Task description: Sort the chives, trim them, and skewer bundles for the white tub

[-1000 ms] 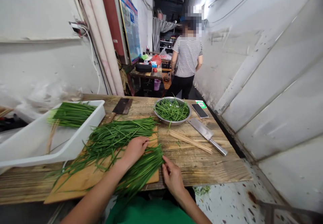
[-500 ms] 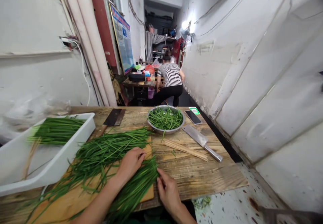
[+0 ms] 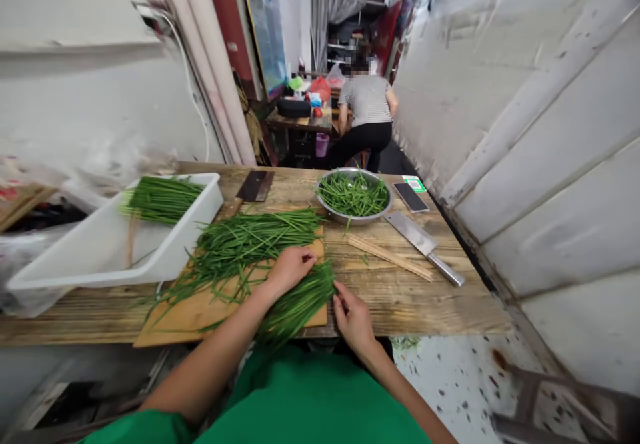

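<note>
1. Your bundle of green stalks [image 3: 295,307] lies at the front right corner of the cutting board [image 3: 175,321], its right ends poking past the board's right edge, its lower ends reaching the table's front edge.
2. To your right, bare planks of the wooden table [image 3: 395,311] run to the thin sticks [image 3: 390,257]; the cleaver [image 3: 413,234] lies beyond, handle toward the table's right edge.
3. A looser pile of stalks [image 3: 245,237] bounds you behind the bundle, the white tray [image 3: 100,251] on the left.
4. Your left hand [image 3: 293,269] curls at the bundle's far side, fingertips drawn together; you cannot tell whether they pinch a stalk.
5. Your right hand [image 3: 355,317] touches the right ends, index finger and thumb narrowly parted.
6. The bundle looks deep green, slender and roughly parallel.
</note>
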Demonstrator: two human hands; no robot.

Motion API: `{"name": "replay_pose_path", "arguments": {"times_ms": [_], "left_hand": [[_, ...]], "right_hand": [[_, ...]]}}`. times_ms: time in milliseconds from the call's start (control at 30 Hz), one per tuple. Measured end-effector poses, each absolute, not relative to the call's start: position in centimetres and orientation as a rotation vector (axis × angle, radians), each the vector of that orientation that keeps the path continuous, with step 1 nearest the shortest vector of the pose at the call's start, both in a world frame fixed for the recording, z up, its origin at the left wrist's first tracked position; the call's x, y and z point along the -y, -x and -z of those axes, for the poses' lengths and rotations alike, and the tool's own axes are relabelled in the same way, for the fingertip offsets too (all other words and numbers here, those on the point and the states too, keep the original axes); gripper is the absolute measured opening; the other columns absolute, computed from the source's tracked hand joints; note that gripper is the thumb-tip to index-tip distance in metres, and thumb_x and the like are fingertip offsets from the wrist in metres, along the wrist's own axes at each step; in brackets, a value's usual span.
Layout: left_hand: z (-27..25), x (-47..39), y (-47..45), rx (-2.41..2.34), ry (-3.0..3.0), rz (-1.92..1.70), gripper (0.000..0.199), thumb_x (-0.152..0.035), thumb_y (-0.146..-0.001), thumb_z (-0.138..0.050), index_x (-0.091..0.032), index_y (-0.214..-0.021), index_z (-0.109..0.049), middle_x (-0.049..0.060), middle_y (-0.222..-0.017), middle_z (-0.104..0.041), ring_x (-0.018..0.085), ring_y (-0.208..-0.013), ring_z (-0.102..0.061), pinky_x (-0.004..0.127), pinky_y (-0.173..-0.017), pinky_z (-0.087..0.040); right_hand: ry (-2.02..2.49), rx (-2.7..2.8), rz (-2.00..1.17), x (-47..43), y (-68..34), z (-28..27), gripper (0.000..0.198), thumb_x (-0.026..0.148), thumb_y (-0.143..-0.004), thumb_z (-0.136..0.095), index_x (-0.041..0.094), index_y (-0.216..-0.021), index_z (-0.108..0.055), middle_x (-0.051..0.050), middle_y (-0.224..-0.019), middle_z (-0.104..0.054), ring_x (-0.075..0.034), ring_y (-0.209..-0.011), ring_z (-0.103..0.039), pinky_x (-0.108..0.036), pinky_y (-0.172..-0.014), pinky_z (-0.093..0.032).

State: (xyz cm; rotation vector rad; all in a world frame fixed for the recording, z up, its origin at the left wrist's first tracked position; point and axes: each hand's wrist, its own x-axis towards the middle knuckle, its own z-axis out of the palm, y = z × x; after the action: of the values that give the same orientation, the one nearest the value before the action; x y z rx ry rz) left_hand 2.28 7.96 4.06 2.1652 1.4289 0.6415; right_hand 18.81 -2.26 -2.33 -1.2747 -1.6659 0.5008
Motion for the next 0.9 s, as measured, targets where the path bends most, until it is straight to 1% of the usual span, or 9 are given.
{"name": "replay_pose_path", "arguments": {"times_ms": [233, 400, 667, 833, 900], "left_hand": [[-3.78, -8.34, -2.43, -1.427, -2.146, -0.602, 0.021, -0.026, -0.074, -0.049, -0.017, -0.076, -0.067, 0.0, -0.071, -0.066, 0.013, -0.062, -0.056, 0.021, -0.057, -0.039], [-3.2, -8.59, -2.21, -1.403, -2.118, -0.627, 0.024, -0.027, -0.075, -0.047, -0.017, -0.083, -0.067, 0.001, -0.077, -0.067, 0.014, -0.064, -0.058, 0.022, -0.061, -0.041], [-3.17, -8.59, -2.2, -1.352, -2.127, -0.622, 0.023, -0.025, -0.074, -0.048, -0.016, -0.08, -0.068, 0.002, -0.078, -0.067, 0.014, -0.067, -0.059, 0.022, -0.063, -0.042], [-3.41, -8.55, -2.04, -1.366, -2.155, -0.611, 0.022, -0.025, -0.073, -0.049, -0.017, -0.081, -0.068, 0.001, -0.079, -0.067, 0.015, -0.069, -0.059, 0.023, -0.065, -0.043], [-3.48, -8.57, -2.02, -1.362, -2.168, -0.597, 0.022, -0.025, -0.073, -0.049, -0.017, -0.081, -0.068, 0.002, -0.079, -0.067, 0.015, -0.07, -0.059, 0.023, -0.066, -0.043]], "right_hand": [[1.326, 1.665, -0.498, 2.11, -18.94, 2.37, 0.035, 0.019, -0.083, -0.041, 0.018, -0.116, -0.053, -0.008, -0.1, -0.065, -0.016, -0.082, -0.064, -0.027, -0.072, -0.052], [1.307, 1.67, -0.506, 2.14, -18.96, 2.24, 0.035, 0.02, -0.084, -0.041, 0.018, -0.117, -0.053, -0.008, -0.099, -0.065, -0.016, -0.081, -0.064, -0.027, -0.072, -0.052], [1.306, 1.671, -0.475, 2.07, -18.97, 2.35, 0.035, 0.02, -0.084, -0.041, 0.019, -0.116, -0.053, -0.008, -0.099, -0.065, -0.017, -0.083, -0.063, -0.029, -0.072, -0.052], [1.317, 1.674, -0.502, 2.12, -18.95, 2.46, 0.035, 0.019, -0.084, -0.04, 0.018, -0.117, -0.053, -0.008, -0.098, -0.066, -0.016, -0.081, -0.063, -0.028, -0.072, -0.051], [1.316, 1.671, -0.508, 2.12, -18.95, 2.54, 0.035, 0.019, -0.084, -0.04, 0.017, -0.116, -0.053, -0.008, -0.099, -0.065, -0.016, -0.083, -0.063, -0.028, -0.074, -0.051]]}}
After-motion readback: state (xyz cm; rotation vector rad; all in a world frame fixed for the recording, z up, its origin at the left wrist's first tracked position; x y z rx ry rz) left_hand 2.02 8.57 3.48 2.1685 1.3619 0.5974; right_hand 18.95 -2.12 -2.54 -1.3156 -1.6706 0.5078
